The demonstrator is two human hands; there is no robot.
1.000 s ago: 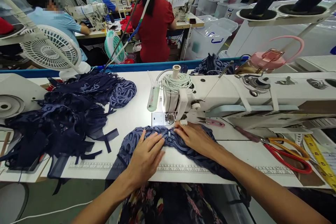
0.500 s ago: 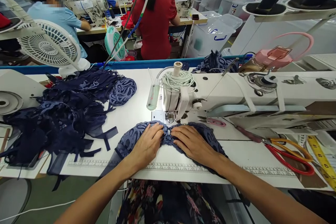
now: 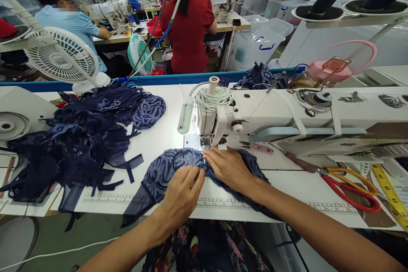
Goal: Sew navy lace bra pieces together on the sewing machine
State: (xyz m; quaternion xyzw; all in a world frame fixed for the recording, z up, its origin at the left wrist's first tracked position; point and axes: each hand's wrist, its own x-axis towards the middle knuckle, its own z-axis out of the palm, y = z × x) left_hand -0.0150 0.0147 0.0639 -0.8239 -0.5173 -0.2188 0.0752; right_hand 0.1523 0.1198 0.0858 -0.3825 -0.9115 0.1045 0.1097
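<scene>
A navy lace garment piece (image 3: 165, 168) lies on the white table in front of the sewing machine (image 3: 287, 114). My left hand (image 3: 183, 193) rests on its near edge, fingers curled and pinching the lace. My right hand (image 3: 228, 168) presses flat on the lace, fingertips just below the needle and presser foot (image 3: 210, 142). A lamp on the machine head lights the spot.
A heap of navy lace pieces (image 3: 79, 140) fills the left of the table. Red-handled scissors (image 3: 347, 182) and small pink snips (image 3: 259, 148) lie to the right, beside a yellow tape measure (image 3: 387, 189). A white fan (image 3: 62, 57) stands at back left; other people sew beyond.
My left hand has drawn back toward me along the lace and now pinches its near edge. My right hand has edged up closer to the presser foot.
</scene>
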